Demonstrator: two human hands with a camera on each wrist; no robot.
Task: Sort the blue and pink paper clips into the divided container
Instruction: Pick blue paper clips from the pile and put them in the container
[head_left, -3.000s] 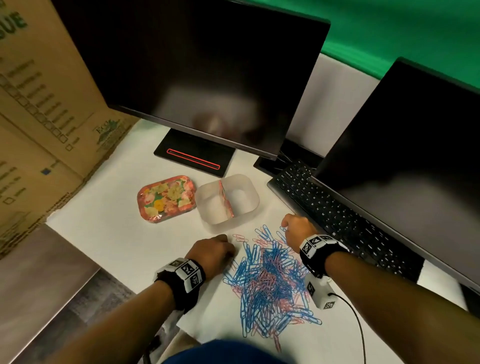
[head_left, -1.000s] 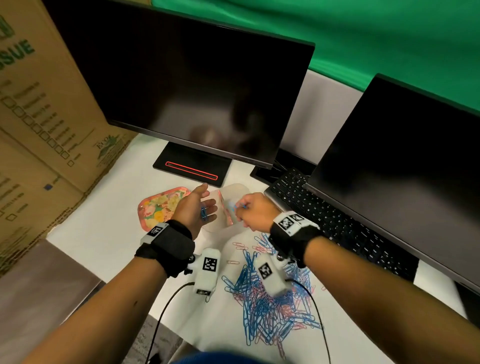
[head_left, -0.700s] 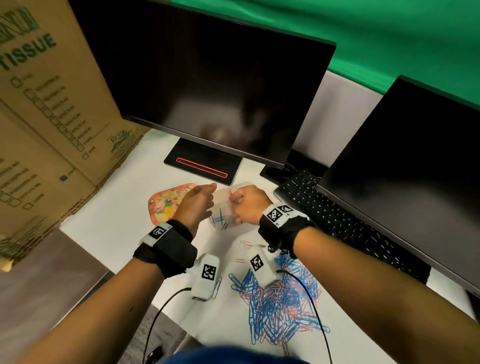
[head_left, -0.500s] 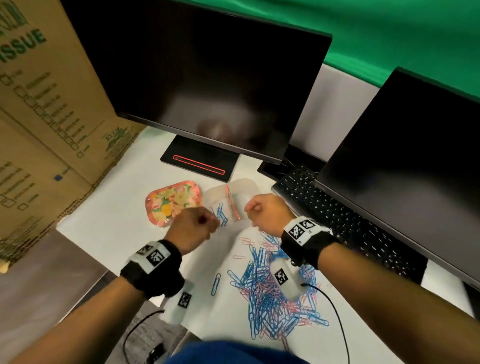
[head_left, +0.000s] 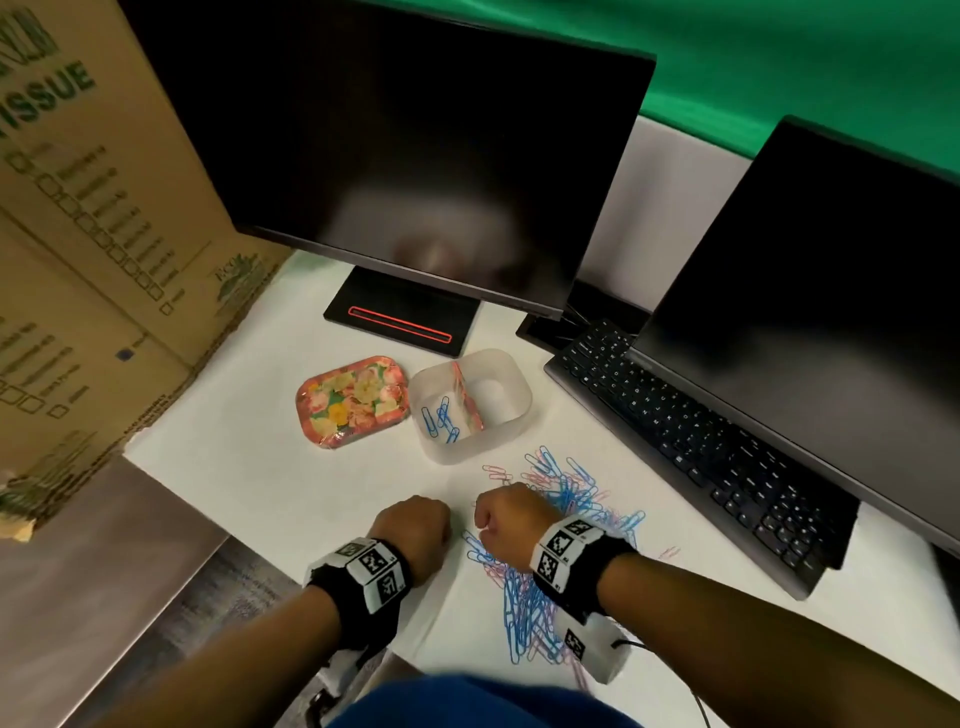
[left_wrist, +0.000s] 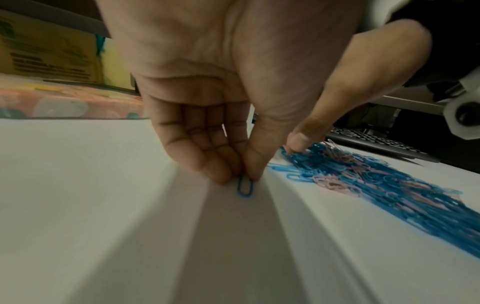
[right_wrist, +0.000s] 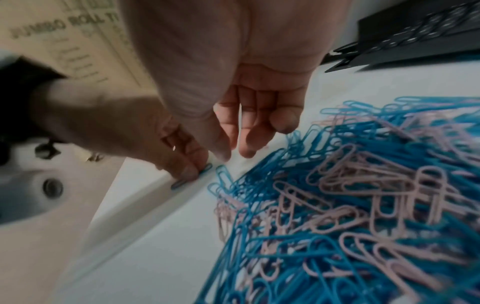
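Pickup stage going on here: the left hand (left_wrist: 207, 115) is pinching a single blue paper clip (left_wrist: 244, 188) between thumb and fingertips, right down on the white paper sheet (left_wrist: 78, 185), lower centre of the left wrist view. The right hand (right_wrist: 233, 98) is hovering at the near edge of the mixed clip pile (head_left: 550, 561), fingers relaxed and slightly curled, nothing between them as far as I can tell.

The divided container (head_left: 511, 431) is sitting mid-frame in the head view, well apart from both hands, up and a bit right of them. My guess at the next move: the left hand needs to lift that clip clear and carry it up to the left compartment, where the blue ones are going, while the right picks something out of the tangle, which looks fiddly since the clips are overlapping.

Counts: roughly four or five blue clips in the left compartment (head_left: 441, 418), none visible in the right one, one container, one floral tin lid (head_left: 353, 400) beside it. The pile is way too tangled to count, though blue is clearly outnumbering pink.
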